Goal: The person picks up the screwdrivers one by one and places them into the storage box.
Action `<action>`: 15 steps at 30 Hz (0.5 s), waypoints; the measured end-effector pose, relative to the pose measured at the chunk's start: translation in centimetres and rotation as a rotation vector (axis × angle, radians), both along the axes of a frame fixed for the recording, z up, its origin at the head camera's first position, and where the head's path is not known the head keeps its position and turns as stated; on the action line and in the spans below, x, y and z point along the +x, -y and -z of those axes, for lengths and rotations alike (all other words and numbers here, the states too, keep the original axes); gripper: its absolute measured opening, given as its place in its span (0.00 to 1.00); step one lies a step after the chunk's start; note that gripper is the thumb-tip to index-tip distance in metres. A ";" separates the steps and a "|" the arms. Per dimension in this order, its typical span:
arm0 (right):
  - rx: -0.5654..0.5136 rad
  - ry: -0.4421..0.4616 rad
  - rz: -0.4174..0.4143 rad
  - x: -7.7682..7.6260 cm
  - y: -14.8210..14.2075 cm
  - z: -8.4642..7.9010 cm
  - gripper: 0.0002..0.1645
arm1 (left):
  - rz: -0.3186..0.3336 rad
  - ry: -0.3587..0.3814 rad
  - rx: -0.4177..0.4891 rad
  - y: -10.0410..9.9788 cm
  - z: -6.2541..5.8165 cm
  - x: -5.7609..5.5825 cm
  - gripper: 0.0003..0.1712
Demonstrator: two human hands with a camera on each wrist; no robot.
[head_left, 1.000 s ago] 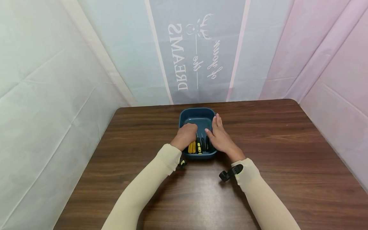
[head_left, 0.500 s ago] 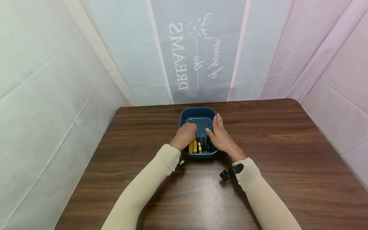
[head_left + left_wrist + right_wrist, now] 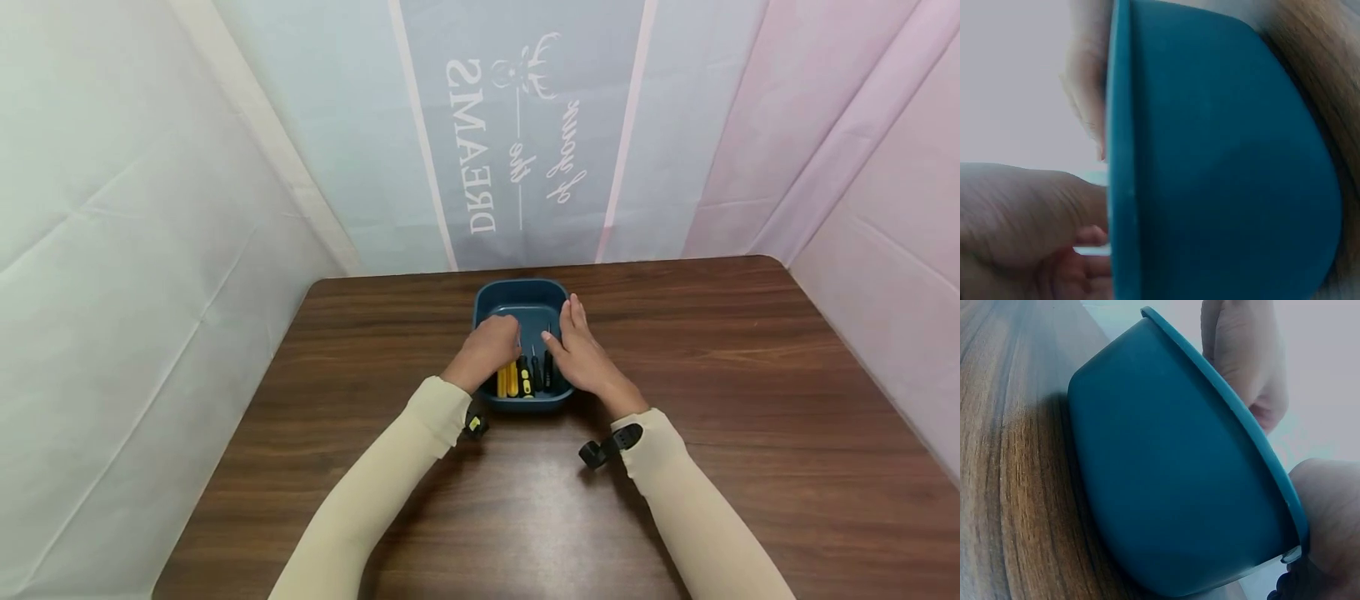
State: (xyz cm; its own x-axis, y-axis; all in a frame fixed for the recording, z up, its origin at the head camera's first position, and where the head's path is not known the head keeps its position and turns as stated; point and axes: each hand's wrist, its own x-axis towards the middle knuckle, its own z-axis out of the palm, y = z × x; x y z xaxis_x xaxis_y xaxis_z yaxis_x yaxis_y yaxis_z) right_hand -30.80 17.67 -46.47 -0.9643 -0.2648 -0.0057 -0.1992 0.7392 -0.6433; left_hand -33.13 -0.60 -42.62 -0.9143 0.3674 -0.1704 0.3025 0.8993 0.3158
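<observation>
A blue plastic basin (image 3: 521, 287) stands near the table's far edge. Inside lie several screwdrivers side by side, handles towards me: yellow-handled screwdrivers (image 3: 512, 380) at the left, a black and yellow screwdriver (image 3: 526, 379) beside them, and dark-handled screwdrivers (image 3: 548, 371) at the right. My left hand (image 3: 489, 346) reaches over the left rim with curled fingers just above the yellow handles; whether it grips one is hidden. Along the right rim rests my right hand (image 3: 583, 354), fingers straight and thumb over the inside. Both wrist views show mainly the basin's outer wall (image 3: 1229, 150).
The brown wooden table (image 3: 712, 358) carries the basin. Pale fabric with mirrored lettering (image 3: 517, 142) hangs behind it, with pale fabric at both sides too. Each wrist wears a small black camera (image 3: 592, 454).
The whole head view has shifted slightly, so the basin and hands appear a little farther right. Both hands keep nearly the same place at the basin.
</observation>
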 end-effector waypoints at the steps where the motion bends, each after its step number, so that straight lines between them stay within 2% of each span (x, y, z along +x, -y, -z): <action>1: 0.000 0.000 0.003 0.0 -0.1 0.0 0.47 | 0.005 -0.024 0.046 0.1 0.0 -0.1 0.11; 5: 0.003 -0.012 -0.004 -0.2 -0.3 0.1 0.47 | 0.003 -0.136 0.219 0.6 -0.3 -0.4 0.16; 7: 0.005 -0.011 -0.008 -0.3 -0.4 0.0 0.47 | -0.003 -0.201 0.274 1.0 -0.6 -0.4 0.16; 12: 0.001 -0.014 -0.021 -0.7 -0.7 -1.2 0.46 | -0.011 -0.373 0.319 1.9 -1.5 -0.6 0.14; 15: 0.018 -0.029 -0.029 -1.1 -0.9 -2.5 0.46 | -0.027 -0.439 0.321 2.7 -2.3 -0.7 0.13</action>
